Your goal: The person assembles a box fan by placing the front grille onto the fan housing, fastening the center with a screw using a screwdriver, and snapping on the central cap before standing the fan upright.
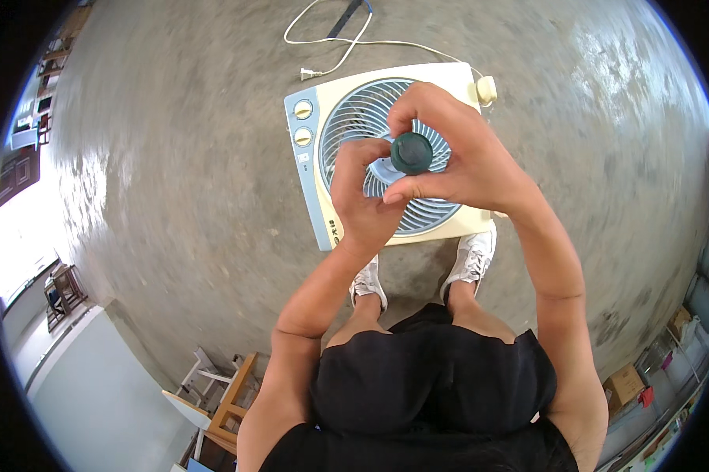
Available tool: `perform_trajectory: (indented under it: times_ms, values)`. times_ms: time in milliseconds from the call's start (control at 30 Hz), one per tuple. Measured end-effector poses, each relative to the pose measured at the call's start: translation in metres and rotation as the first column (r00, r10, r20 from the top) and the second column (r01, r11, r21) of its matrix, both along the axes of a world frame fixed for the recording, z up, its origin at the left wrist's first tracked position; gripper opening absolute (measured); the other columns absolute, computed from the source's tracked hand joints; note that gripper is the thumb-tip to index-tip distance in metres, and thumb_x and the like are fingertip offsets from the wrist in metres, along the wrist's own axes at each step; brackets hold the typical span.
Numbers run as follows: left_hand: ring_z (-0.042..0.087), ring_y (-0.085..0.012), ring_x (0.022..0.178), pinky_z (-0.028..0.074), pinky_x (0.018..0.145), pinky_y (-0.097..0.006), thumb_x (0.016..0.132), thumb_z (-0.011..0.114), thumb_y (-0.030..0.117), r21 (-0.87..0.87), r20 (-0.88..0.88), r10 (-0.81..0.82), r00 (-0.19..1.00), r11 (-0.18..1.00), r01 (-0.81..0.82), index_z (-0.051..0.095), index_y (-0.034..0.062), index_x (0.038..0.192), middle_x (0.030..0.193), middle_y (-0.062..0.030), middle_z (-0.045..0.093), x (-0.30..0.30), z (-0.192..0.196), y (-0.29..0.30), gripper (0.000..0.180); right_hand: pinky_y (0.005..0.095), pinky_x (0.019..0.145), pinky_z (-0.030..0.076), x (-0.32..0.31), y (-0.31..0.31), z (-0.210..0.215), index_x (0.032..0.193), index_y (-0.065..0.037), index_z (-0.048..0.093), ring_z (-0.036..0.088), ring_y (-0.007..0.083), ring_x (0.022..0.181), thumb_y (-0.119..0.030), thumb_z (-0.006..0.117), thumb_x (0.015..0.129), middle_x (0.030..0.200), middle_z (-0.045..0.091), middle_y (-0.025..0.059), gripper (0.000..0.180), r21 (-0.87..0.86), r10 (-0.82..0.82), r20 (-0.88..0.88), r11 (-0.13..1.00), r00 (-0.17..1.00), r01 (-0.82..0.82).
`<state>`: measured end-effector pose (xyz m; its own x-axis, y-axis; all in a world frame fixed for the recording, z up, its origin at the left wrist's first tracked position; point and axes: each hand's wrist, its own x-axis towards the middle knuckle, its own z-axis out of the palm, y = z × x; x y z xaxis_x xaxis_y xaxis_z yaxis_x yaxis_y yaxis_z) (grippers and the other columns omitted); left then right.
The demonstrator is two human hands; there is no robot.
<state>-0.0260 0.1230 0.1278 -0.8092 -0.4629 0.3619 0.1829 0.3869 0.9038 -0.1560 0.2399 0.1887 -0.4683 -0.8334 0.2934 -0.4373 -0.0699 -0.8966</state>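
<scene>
A dark green thing with a round, flat end (412, 153) is held up over the fan; its lower part is hidden, so its kind cannot be told. My left hand (362, 189) reaches it from the left, with curled fingers touching its edge. Curved around its far and right sides is my right hand (468, 157), fingertips at its rim and thumb stretched below it toward my left thumb. Beneath both hands, a cream and light blue box fan (311, 185) lies flat on the floor, its round slatted grille (354, 102) facing up. Two cream knobs (302, 123) sit on its left strip.
A white power cord (394, 42) with its plug (310, 74) lies beyond the fan, beside a dark strip (345, 19). My white shoes (472, 256) stand at the fan's near edge. Wooden furniture (232, 397) is at lower left, a cardboard box (624, 385) at lower right.
</scene>
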Motion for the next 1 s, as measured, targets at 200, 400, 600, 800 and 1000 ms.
perform_trajectory:
  times_ms: [200,400,600,800,1000]
  values:
    - [0.059,-0.0244,0.089,0.047,0.076,-0.032,0.068,0.078,-0.001,-0.03,0.046,-0.007,0.999,0.999,0.009,0.058,-0.0013,0.103,0.098,-0.0116,0.061,-0.001,0.004,-0.004,0.04,0.0351,0.085,0.049,-0.004,0.0,-0.004,0.12,-0.009,0.061,0.06,0.0297,0.101,-0.021,0.081,0.071,0.105,0.065,0.0085,0.055,-0.057,0.152,0.277,0.988,0.949,-0.141]
    - [0.058,-0.0235,0.086,0.046,0.074,-0.032,0.069,0.079,0.002,-0.046,0.106,-0.016,0.994,0.999,0.021,0.057,-0.0014,0.103,0.092,-0.0104,0.058,0.0,0.007,0.005,0.04,0.0351,0.084,0.05,-0.006,-0.008,-0.009,0.117,-0.009,0.063,0.06,0.0283,0.101,-0.023,0.081,0.072,0.098,0.066,0.0073,0.05,-0.091,0.046,-0.068,0.994,0.997,-0.052]
    - [0.057,-0.0238,0.086,0.046,0.076,-0.032,0.069,0.079,0.003,0.095,0.103,-0.038,0.994,0.995,0.029,0.057,-0.0003,0.104,0.091,-0.0096,0.057,0.001,-0.002,0.007,0.041,0.0357,0.085,0.05,-0.006,-0.005,-0.007,0.111,-0.008,0.064,0.059,0.027,0.1,-0.026,0.083,0.069,0.102,0.064,0.0066,0.049,-0.071,0.125,0.049,0.99,0.991,-0.122]
    - [0.059,-0.021,0.097,0.046,0.087,-0.032,0.067,0.079,0.001,0.151,0.175,-0.023,0.984,0.989,-0.004,0.058,-0.0013,0.107,0.1,-0.0095,0.06,0.002,0.003,0.004,0.045,0.0375,0.09,0.047,-0.007,-0.01,-0.011,0.118,-0.01,0.063,0.057,0.0281,0.104,-0.029,0.081,0.073,0.105,0.063,0.0087,0.052,-0.151,0.155,0.013,0.977,0.988,-0.151]
    - [0.059,-0.0173,0.095,0.045,0.087,-0.029,0.071,0.08,0.002,0.126,0.031,0.058,0.998,0.99,-0.061,0.058,-0.0024,0.107,0.099,-0.0073,0.062,0.001,0.007,0.003,0.043,0.0384,0.093,0.045,-0.006,-0.008,-0.007,0.123,-0.009,0.062,0.057,0.0278,0.109,-0.03,0.076,0.08,0.109,0.064,0.0082,0.049,-0.107,0.122,-0.009,0.987,0.993,-0.122]
